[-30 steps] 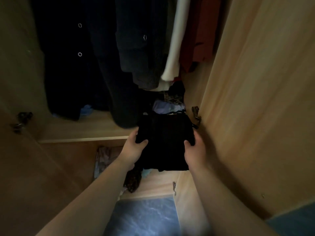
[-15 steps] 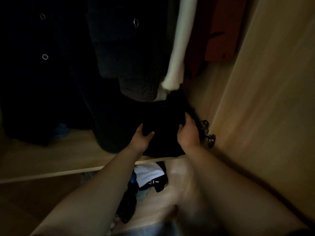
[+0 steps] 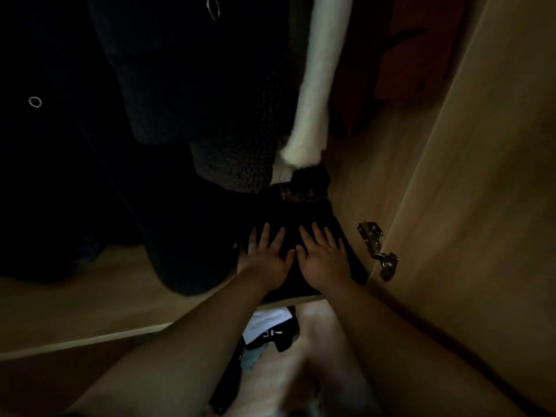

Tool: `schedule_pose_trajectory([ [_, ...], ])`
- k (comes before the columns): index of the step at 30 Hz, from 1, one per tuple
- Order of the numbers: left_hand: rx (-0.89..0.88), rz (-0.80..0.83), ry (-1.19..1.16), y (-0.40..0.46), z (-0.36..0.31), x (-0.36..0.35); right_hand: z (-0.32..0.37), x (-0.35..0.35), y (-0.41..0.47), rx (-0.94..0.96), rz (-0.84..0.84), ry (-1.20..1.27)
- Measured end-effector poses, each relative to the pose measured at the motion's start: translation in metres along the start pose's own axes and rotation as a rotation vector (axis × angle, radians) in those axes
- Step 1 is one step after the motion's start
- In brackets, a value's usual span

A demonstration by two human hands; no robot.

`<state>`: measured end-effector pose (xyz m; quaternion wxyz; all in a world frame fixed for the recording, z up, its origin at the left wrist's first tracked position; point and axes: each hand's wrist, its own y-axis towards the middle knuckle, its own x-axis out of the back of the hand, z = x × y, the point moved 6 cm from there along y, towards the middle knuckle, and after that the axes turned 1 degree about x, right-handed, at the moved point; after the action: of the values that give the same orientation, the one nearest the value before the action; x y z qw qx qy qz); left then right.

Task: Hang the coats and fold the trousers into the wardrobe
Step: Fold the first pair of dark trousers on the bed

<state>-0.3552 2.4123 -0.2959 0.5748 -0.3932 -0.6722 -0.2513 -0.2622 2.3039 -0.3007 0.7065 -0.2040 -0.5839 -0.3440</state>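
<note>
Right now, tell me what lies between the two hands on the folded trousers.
In the head view, only a narrow strip of the black folded trousers shows between the left hand and right hand; nothing else.

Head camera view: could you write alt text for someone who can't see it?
Both hands, left hand and right hand, press flat on folded dark trousers on a wooden wardrobe shelf, beneath hanging dark coats and a white sleeve.

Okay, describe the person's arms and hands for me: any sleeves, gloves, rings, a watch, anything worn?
Both forearms are bare as far as the picture shows, with no sleeve in view. The left hand and the right hand wear no gloves. No ring, watch or bracelet shows on the fingers or wrists, though the light is dim, so something thin could go unseen.
</note>
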Motion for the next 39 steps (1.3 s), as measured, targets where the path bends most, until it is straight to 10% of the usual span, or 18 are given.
schedule_pose_trajectory([
  [15,0.017,-0.035,-0.126,-0.022,0.002,0.017,0.007,0.029,-0.016,0.024,-0.042,0.085],
  [39,-0.077,-0.204,-0.126,-0.441,0.008,0.055,0.036,0.149,-0.438,-0.010,-0.049,0.039],
])
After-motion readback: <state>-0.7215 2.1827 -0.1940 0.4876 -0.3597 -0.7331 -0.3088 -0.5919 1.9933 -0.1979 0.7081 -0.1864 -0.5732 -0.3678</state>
